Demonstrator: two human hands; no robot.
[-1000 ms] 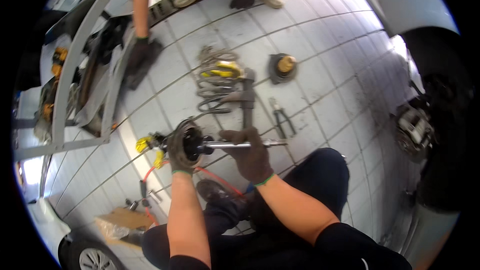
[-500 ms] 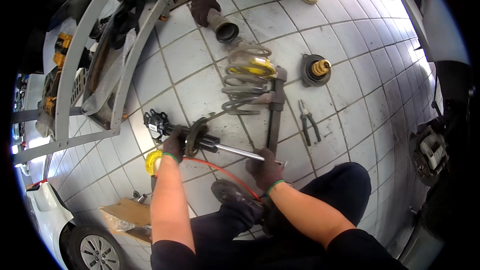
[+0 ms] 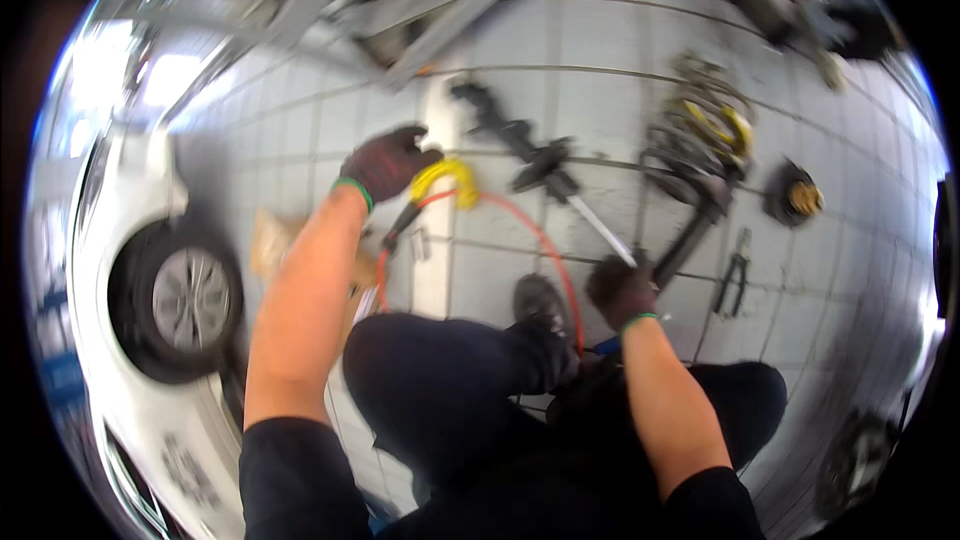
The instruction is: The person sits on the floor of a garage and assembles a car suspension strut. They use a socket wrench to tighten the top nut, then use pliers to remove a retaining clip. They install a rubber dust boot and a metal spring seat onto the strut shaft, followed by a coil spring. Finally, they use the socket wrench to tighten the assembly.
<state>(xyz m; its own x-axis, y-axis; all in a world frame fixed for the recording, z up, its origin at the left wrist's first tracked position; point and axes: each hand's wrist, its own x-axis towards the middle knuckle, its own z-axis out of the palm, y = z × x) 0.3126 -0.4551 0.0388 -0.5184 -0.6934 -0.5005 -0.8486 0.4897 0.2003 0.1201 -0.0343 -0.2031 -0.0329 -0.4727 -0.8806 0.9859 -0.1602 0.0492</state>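
A black shock absorber [image 3: 540, 162] with a silver rod lies slantwise in front of me. My right hand [image 3: 622, 288], in a dark glove, is closed around the free end of the rod. My left hand [image 3: 390, 162], gloved as well, is off the shock absorber, fingers apart with nothing in them. Close to its fingertips is a curved yellow piece [image 3: 447, 180] joined to a dark handle, with a red hose [image 3: 535, 230] running beside it toward my shoe. Motion blur hides the finer detail.
Right of the shock absorber are a coil spring [image 3: 705, 125] with yellow on it, a dark bar tool [image 3: 692, 230], pliers [image 3: 735, 275] and a round mount [image 3: 797, 192]. A grey metal frame [image 3: 480, 10] stands ahead. At left are a white car [image 3: 150, 175] and cardboard [image 3: 275, 240].
My left hand has let go of the shock absorber body and moved left to the yellow piece. My right hand stays on the rod. The view has swung left.
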